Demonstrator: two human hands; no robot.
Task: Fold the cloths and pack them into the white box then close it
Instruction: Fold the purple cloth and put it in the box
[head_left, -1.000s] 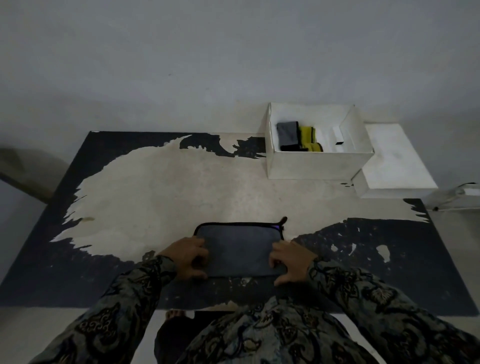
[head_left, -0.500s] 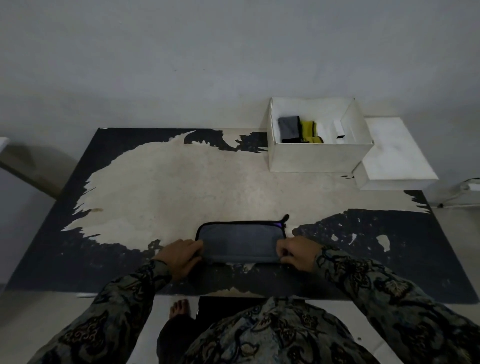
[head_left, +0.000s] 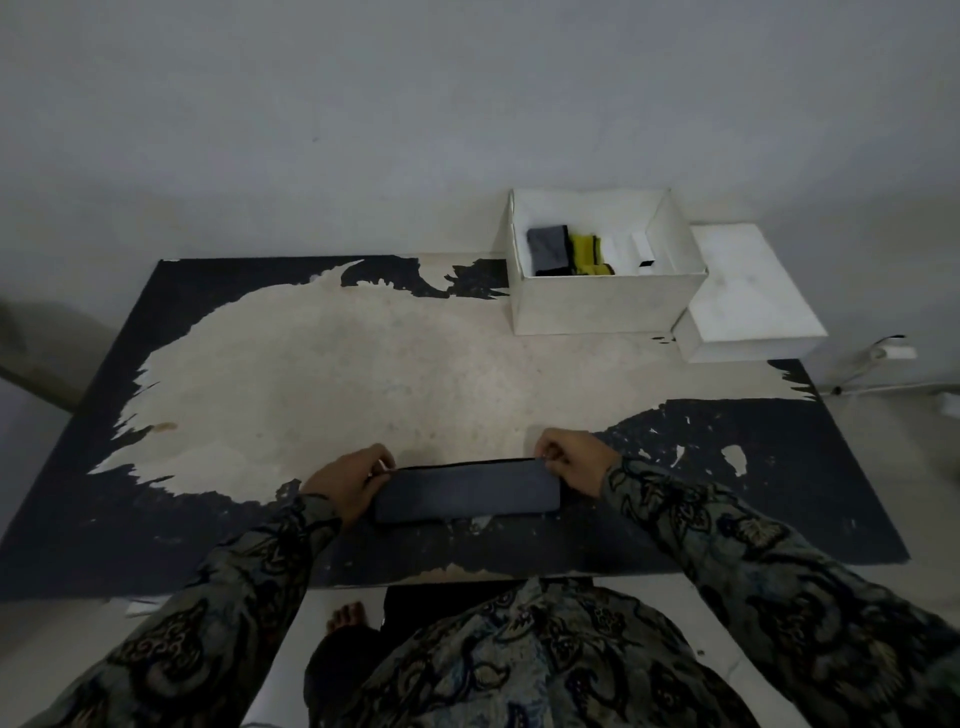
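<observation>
A grey cloth with black trim lies folded into a narrow strip near the table's front edge. My left hand pinches its left end and my right hand pinches its upper right corner. The open white box stands at the back right of the table. Inside it stand a folded grey cloth and folded yellow cloths side by side. The box's white lid lies just right of it.
The table top is black with a large worn pale patch in the middle. A white plug and cable lie off the table's right edge. The grey wall is directly behind the box.
The cloth has been folded once more, its near edge brought up to the far edge, so it is now half as deep. Both hands moved forward with it.
</observation>
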